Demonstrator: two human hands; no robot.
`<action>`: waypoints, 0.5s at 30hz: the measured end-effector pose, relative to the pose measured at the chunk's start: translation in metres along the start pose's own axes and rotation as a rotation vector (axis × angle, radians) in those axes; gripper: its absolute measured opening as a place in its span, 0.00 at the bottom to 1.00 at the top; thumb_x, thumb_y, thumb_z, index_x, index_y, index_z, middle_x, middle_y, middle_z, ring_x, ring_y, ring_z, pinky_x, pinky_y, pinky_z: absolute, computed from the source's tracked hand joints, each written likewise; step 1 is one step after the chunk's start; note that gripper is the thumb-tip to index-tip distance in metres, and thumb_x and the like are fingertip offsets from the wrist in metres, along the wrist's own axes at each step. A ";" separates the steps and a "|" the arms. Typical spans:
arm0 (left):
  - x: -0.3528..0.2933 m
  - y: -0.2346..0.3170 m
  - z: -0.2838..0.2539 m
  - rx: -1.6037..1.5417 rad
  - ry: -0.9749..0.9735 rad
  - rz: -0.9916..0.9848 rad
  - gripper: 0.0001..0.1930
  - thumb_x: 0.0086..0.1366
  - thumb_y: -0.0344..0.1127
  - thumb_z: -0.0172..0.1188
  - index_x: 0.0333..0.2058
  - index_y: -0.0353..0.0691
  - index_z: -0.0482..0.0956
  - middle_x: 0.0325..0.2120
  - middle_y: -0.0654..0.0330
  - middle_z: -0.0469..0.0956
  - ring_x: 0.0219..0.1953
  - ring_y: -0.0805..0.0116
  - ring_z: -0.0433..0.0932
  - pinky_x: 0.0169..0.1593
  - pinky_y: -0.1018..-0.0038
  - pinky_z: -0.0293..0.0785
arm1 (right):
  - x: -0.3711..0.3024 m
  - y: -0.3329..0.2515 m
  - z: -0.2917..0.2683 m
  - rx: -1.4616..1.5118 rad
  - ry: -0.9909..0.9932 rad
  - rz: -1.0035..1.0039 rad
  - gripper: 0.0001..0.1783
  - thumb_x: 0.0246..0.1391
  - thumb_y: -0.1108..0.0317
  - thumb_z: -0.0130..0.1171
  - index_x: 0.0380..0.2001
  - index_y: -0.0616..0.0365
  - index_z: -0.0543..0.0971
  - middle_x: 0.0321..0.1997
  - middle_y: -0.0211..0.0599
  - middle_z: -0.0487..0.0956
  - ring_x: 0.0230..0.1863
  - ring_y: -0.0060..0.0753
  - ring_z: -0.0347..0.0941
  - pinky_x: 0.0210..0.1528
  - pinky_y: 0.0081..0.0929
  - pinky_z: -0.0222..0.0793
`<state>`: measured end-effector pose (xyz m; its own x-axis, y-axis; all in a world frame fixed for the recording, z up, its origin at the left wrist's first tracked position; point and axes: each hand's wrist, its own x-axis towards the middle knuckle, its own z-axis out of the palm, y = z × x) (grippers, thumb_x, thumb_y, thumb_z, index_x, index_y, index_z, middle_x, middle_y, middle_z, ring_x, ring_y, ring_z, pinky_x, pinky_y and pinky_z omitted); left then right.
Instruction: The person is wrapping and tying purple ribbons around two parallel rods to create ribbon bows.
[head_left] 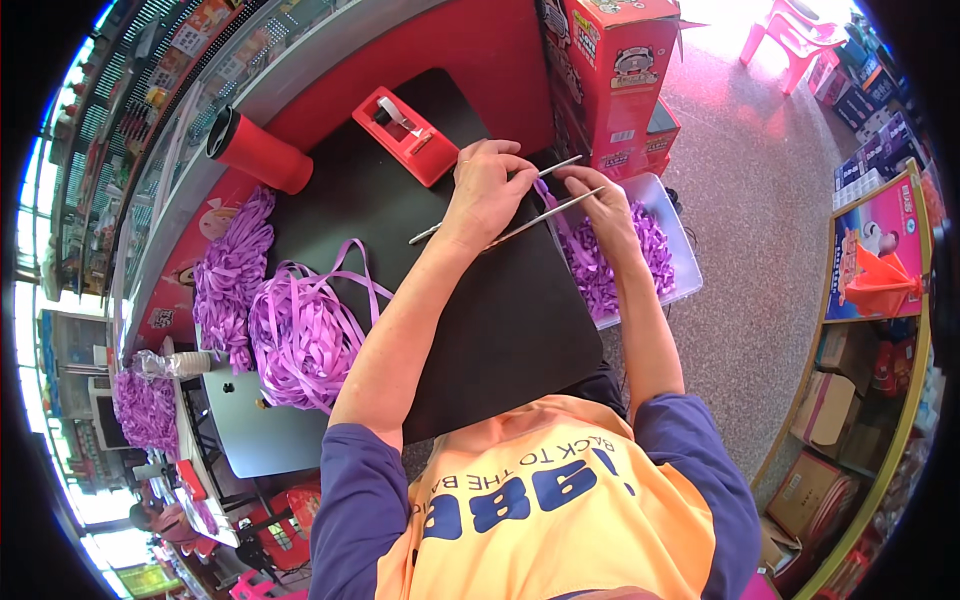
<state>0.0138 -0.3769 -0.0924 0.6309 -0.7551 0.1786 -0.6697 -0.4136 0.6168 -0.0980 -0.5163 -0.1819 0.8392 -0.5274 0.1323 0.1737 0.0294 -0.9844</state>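
My left hand (488, 192) is closed in a pinch above the dark tabletop, with a long thin metal rod (425, 236) passing under it. A second thin metal rod (550, 214) runs below, roughly parallel. Both look like knitting needles. At the rods' right ends, my right hand (608, 215) has its fingers bent around the tip of the lower one. Between the hands hangs a purple ribbon (541, 187), leading down toward a white bin (683, 240) full of crinkled purple ribbon (655, 255). How the ribbon meets the rods is partly hidden by my fingers.
On the black table (500, 340) stand a red tape dispenser (405, 135) and a red tumbler (262, 152). Heaps of purple ribbon (305, 335) lie at its left, near a silver laptop (250, 430). Red cartons (620, 80) are stacked behind the bin; shelves (850, 400) line the right.
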 end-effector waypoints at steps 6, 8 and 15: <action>-0.002 -0.004 0.003 0.010 0.007 0.009 0.11 0.61 0.39 0.58 0.37 0.40 0.85 0.53 0.55 0.73 0.61 0.54 0.60 0.63 0.62 0.57 | 0.015 -0.012 0.007 -0.148 -0.201 0.097 0.14 0.56 0.71 0.58 0.45 0.65 0.79 0.35 0.26 0.80 0.35 0.12 0.70 0.38 0.15 0.67; -0.002 -0.006 0.005 0.009 0.022 0.019 0.11 0.61 0.39 0.58 0.36 0.40 0.85 0.53 0.55 0.73 0.61 0.54 0.61 0.63 0.62 0.57 | 0.018 -0.010 0.008 -0.145 -0.170 0.082 0.14 0.55 0.69 0.61 0.42 0.65 0.81 0.33 0.29 0.81 0.34 0.15 0.72 0.38 0.19 0.69; -0.002 -0.011 0.008 0.041 0.046 0.058 0.11 0.61 0.39 0.59 0.37 0.41 0.85 0.53 0.56 0.73 0.61 0.54 0.61 0.63 0.62 0.56 | 0.007 0.028 -0.007 -0.451 -0.116 0.111 0.13 0.50 0.65 0.65 0.37 0.62 0.83 0.32 0.42 0.83 0.35 0.29 0.79 0.41 0.27 0.73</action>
<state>0.0171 -0.3743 -0.1056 0.6072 -0.7546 0.2490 -0.7205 -0.3908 0.5728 -0.0914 -0.5251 -0.2092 0.8966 -0.4428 0.0101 -0.1400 -0.3050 -0.9420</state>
